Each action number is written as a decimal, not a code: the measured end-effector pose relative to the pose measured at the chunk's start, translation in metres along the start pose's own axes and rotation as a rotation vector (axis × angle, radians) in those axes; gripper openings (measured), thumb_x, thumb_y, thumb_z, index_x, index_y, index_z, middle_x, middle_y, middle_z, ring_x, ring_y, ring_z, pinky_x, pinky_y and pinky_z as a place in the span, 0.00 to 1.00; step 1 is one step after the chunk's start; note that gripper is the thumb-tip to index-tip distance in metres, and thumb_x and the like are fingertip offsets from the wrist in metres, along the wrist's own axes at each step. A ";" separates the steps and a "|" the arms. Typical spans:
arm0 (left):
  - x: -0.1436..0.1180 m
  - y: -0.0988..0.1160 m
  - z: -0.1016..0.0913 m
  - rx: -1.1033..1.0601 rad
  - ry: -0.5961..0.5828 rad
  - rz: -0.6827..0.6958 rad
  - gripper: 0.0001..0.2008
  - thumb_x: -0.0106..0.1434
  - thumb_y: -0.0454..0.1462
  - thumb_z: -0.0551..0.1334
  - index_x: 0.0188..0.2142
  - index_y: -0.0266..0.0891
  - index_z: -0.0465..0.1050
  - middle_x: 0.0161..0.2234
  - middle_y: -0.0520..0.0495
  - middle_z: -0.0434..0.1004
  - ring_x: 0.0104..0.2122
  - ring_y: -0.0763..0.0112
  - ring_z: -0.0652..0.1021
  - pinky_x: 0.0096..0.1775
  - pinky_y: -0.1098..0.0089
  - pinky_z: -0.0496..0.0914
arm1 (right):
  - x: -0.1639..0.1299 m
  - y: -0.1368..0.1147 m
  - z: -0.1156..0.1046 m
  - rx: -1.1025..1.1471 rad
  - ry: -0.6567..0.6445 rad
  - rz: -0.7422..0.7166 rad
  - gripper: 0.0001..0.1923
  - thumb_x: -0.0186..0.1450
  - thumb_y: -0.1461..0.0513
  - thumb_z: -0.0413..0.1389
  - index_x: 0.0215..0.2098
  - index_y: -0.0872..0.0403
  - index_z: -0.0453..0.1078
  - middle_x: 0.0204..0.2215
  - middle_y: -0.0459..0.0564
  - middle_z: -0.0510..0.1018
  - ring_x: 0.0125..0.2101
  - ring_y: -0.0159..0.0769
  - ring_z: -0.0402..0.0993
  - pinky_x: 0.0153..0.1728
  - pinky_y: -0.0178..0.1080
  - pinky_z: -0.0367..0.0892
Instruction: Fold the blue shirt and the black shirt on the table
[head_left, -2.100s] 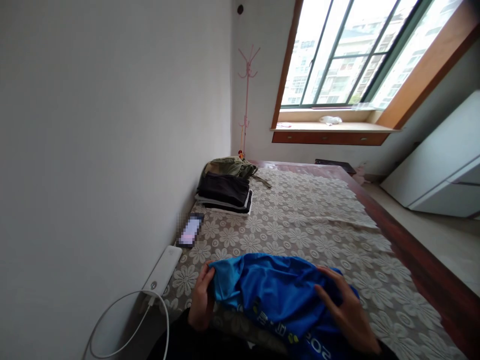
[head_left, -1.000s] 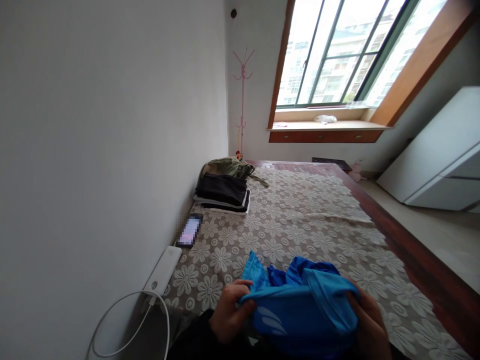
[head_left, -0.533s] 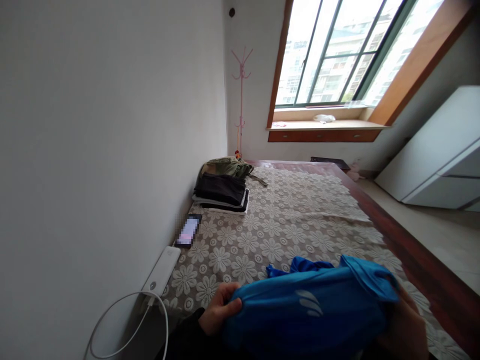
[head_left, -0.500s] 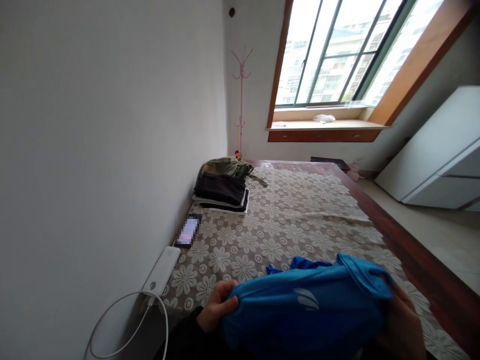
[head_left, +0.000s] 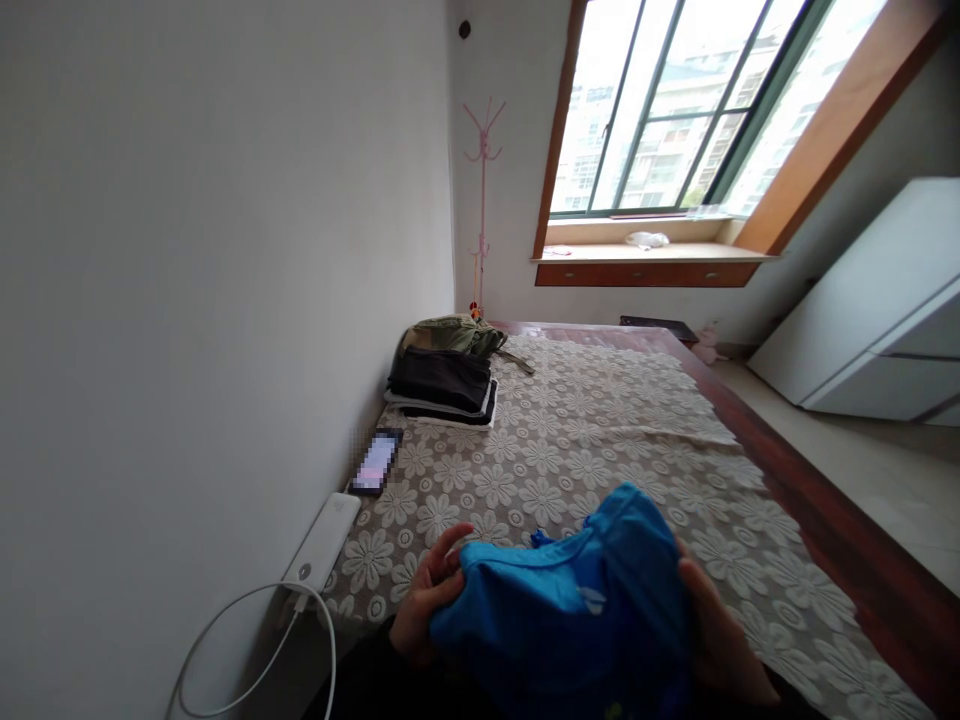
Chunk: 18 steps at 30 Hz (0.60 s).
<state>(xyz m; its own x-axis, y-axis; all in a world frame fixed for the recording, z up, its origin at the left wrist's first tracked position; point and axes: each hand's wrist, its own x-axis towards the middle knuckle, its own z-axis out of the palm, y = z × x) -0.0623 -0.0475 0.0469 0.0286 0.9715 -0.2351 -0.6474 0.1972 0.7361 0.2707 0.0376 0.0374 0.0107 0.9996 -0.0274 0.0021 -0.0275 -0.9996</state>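
A bright blue shirt (head_left: 577,610) with a small white logo is bunched up at the near edge of the bed, held between both hands. My left hand (head_left: 426,600) pinches its left edge, fingers curled over the cloth. My right hand (head_left: 720,640) grips the right side, partly hidden behind the fabric. The shirt hangs just above the flowered lace bedspread (head_left: 600,440).
A stack of folded dark clothes (head_left: 444,385) and an olive bag (head_left: 454,333) lie by the wall. A phone (head_left: 376,461) and a white power bank (head_left: 324,540) with a cable (head_left: 247,640) sit at the left. White cabinet (head_left: 877,320) at the right.
The shirt was spread wide between my hands half a second ago; now my hands have come together and the cloth is gathered into a narrower bundle.
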 end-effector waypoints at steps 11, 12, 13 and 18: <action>0.006 -0.027 0.016 0.032 -0.243 0.008 0.26 0.52 0.36 0.76 0.52 0.44 0.78 0.47 0.43 0.79 0.42 0.65 0.78 0.42 0.69 0.71 | -0.038 -0.025 0.100 -0.223 -0.566 -0.014 0.36 0.64 0.49 0.63 0.69 0.45 0.63 0.63 0.53 0.72 0.62 0.50 0.69 0.64 0.51 0.64; 0.005 -0.026 0.015 0.016 -0.230 0.013 0.26 0.52 0.35 0.76 0.51 0.44 0.79 0.47 0.44 0.80 0.41 0.66 0.79 0.42 0.69 0.72 | -0.036 -0.024 0.099 -0.239 -0.548 -0.011 0.32 0.65 0.49 0.63 0.66 0.45 0.67 0.61 0.52 0.74 0.61 0.50 0.70 0.64 0.51 0.65; 0.004 -0.024 0.013 -0.013 -0.201 0.020 0.25 0.52 0.34 0.75 0.51 0.44 0.79 0.46 0.44 0.80 0.40 0.66 0.79 0.41 0.69 0.72 | -0.034 -0.022 0.097 -0.238 -0.522 -0.008 0.29 0.65 0.49 0.62 0.63 0.45 0.70 0.59 0.52 0.76 0.60 0.50 0.71 0.63 0.50 0.66; 0.003 -0.018 0.003 -0.274 0.134 0.093 0.27 0.56 0.33 0.70 0.55 0.47 0.76 0.44 0.48 0.82 0.41 0.66 0.81 0.46 0.66 0.74 | -0.020 -0.012 0.074 -0.072 -0.258 0.076 0.28 0.68 0.45 0.57 0.62 0.46 0.70 0.53 0.52 0.80 0.49 0.48 0.79 0.48 0.46 0.76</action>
<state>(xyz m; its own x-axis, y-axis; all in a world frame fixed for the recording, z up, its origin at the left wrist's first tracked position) -0.0483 -0.0472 0.0352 -0.1291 0.9543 -0.2696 -0.8243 0.0478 0.5641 0.1964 0.0186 0.0495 -0.2414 0.9640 -0.1116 0.0820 -0.0944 -0.9922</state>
